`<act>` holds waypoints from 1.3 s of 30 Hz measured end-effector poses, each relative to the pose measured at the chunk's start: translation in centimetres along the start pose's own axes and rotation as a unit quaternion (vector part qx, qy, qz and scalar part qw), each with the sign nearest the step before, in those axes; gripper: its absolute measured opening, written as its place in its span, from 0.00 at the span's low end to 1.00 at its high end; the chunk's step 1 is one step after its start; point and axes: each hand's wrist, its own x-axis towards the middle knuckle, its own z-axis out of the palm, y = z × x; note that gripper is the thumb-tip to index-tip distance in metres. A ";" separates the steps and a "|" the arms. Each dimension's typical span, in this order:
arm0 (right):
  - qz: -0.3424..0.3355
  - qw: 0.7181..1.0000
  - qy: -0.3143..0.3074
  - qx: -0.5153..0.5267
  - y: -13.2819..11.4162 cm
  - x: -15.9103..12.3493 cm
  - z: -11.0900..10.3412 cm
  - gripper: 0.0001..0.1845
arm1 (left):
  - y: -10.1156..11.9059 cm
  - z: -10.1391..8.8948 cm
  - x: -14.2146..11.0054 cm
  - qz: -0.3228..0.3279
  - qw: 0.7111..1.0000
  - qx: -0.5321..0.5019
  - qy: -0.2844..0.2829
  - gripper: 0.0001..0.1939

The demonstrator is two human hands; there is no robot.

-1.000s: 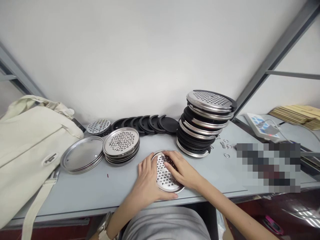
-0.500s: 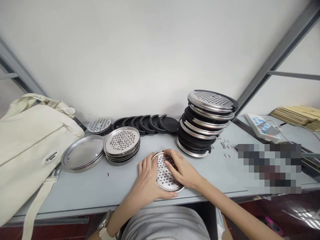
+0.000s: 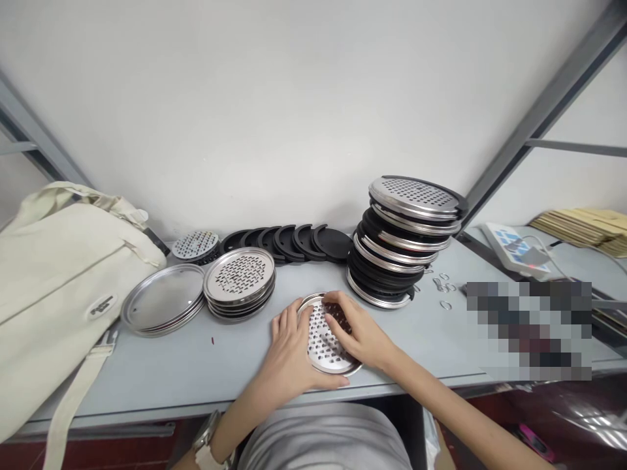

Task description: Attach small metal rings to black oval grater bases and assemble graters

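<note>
A round metal grater disc [image 3: 326, 346] with many cut holes lies flat near the front edge of the table, set within a raised shiny rim. My left hand [image 3: 289, 352] is curved round its left and front side, gripping the rim. Over its right part rests my right hand [image 3: 360, 329], its fingers bent on the far right rim and its thumb on the perforated face. To the left are a stack of similar grater discs [image 3: 240, 277] and a stack of plain round metal dishes [image 3: 164, 300].
Overlapping black round holders [image 3: 333, 243] lie along the wall. A tall leaning stack of graters and black holders [image 3: 401, 248] stands right of them, with small metal rings [image 3: 445, 305] beside it. A cream bag [image 3: 73, 274] covers the left end. Smaller perforated discs [image 3: 196, 245] sit behind.
Both hands stay on the grater disc in nearly the same grip. Only a slight shift of the whole view shows.
</note>
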 end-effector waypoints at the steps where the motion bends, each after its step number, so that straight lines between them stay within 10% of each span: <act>1: -0.001 1.000 0.002 -0.002 0.0 0.0 0.0 0.12 | 0.0 0.0 0.0 0.001 1.000 0.000 0.002 0.61; 39: -0.029 0.999 -0.001 -0.034 0.1 0.2 -0.1 0.13 | 0.1 -0.1 0.1 -0.010 0.999 -0.030 0.019 0.55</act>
